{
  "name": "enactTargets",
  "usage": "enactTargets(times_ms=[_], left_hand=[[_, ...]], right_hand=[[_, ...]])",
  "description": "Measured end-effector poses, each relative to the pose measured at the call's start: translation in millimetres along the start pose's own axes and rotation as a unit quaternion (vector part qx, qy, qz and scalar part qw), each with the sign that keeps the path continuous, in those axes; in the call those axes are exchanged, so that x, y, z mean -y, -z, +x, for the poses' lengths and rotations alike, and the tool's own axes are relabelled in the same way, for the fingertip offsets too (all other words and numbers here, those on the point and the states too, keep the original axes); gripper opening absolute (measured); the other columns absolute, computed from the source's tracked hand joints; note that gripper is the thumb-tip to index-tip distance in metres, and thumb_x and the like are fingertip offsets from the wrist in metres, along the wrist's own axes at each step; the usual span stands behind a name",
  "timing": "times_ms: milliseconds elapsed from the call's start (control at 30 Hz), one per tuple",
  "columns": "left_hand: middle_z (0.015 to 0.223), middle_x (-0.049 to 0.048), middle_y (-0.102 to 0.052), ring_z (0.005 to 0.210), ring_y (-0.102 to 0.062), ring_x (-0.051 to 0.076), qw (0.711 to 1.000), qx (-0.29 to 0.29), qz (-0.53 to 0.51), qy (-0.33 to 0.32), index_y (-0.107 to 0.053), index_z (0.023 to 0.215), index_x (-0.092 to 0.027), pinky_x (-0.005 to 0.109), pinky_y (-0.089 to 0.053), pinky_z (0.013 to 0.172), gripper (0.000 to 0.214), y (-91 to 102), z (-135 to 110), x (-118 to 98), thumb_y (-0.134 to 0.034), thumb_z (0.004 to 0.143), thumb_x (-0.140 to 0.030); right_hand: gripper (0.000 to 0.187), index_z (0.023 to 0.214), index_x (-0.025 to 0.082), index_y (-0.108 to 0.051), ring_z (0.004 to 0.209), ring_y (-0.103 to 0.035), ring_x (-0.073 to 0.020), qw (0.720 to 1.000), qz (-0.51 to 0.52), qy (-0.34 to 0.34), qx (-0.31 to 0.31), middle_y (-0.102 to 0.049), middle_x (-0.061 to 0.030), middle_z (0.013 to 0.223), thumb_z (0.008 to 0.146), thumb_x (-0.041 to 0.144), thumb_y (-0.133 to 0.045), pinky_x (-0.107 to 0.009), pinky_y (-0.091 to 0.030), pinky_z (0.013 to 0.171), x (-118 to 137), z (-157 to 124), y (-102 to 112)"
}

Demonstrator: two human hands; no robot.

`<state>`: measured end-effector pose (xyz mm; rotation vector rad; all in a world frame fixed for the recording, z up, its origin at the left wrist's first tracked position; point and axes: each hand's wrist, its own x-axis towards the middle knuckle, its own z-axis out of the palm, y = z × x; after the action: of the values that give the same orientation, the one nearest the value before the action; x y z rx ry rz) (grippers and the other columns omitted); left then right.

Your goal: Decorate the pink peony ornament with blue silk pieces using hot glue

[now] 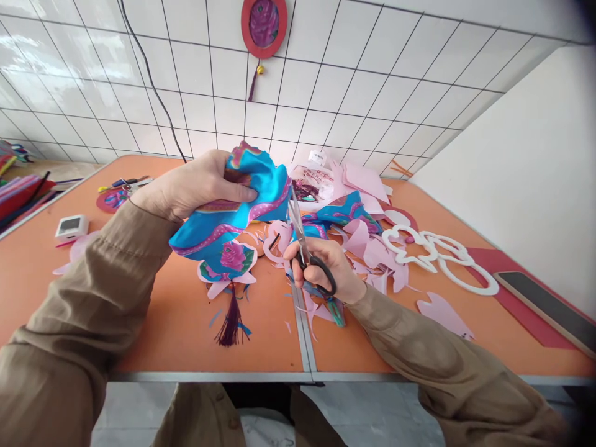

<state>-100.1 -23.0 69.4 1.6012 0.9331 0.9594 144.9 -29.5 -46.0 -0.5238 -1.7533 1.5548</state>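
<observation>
My left hand (209, 183) pinches a piece of bright blue fabric (246, 214) with pink patterned bands and lifts it above the table. In my right hand (333, 267) is a pair of scissors (298, 226) with black handles, its blades pointing up along the fabric's right edge. Whether the blades touch the cloth I cannot tell. Under the fabric lies a flower-printed piece (233, 257) backed in pink, with a dark purple tassel (231, 320) hanging toward the table's front. More blue fabric (349, 211) rests behind my right hand.
Pink scraps (382, 257) litter the orange table (186, 323). White cut-out frames (410, 248) and a phone (542, 304) on red sheet lie at right. A small white device (71, 228) stands at left. On the tiled wall hangs a red oval ornament (264, 28).
</observation>
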Motion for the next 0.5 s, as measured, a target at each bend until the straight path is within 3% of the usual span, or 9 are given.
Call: enactTargets(times_ms=[167, 300, 367, 500], left_hand=[[0.061, -0.0043, -0.054, 0.054, -0.048, 0.005, 0.995, 0.043, -0.091, 0.026, -0.059, 0.073, -0.012, 0.019, -0.044, 0.055, 0.015, 1.2, 1, 2, -0.066, 0.077, 0.001], [0.050, -0.0098, -0.037, 0.038, -0.027, 0.000, 0.989, 0.094, -0.108, 0.043, -0.050, 0.069, -0.015, 0.015, -0.026, 0.037, 0.024, 5.4, 2, 6, -0.068, 0.079, -0.004], [0.051, -0.0089, -0.038, 0.037, -0.027, 0.000, 0.987, 0.105, -0.110, 0.050, -0.047, 0.068, -0.016, 0.015, -0.019, 0.034, 0.027, 7.1, 3, 8, -0.069, 0.080, -0.006], [0.054, -0.0073, -0.041, 0.036, -0.029, 0.000, 0.987, 0.106, -0.110, 0.039, -0.049, 0.070, -0.016, 0.015, -0.019, 0.034, 0.025, 7.4, 4, 12, -0.071, 0.078, -0.008]], right_hand=[[0.055, 0.089, 0.016, -0.064, 0.049, -0.059, -0.0104, 1.000, -0.006, 0.007, 0.001, -0.062, 0.0022, 0.062, 0.069, 0.064, -0.080, -0.025, -0.045, 0.048, -1, 0, 0], [0.055, 0.092, 0.015, -0.064, 0.050, -0.060, -0.0104, 1.000, 0.011, 0.002, 0.013, -0.061, 0.0026, 0.062, 0.070, 0.062, -0.081, -0.024, -0.046, 0.050, -5, 1, 1], [0.055, 0.094, 0.015, -0.065, 0.050, -0.060, -0.0103, 1.000, 0.013, 0.001, 0.022, -0.062, 0.0024, 0.061, 0.070, 0.061, -0.081, -0.023, -0.046, 0.051, -7, 1, 1], [0.054, 0.094, 0.015, -0.065, 0.050, -0.060, -0.0102, 0.999, 0.024, 0.006, 0.039, -0.063, 0.0020, 0.061, 0.071, 0.061, -0.082, -0.023, -0.045, 0.051, -10, 1, 2]])
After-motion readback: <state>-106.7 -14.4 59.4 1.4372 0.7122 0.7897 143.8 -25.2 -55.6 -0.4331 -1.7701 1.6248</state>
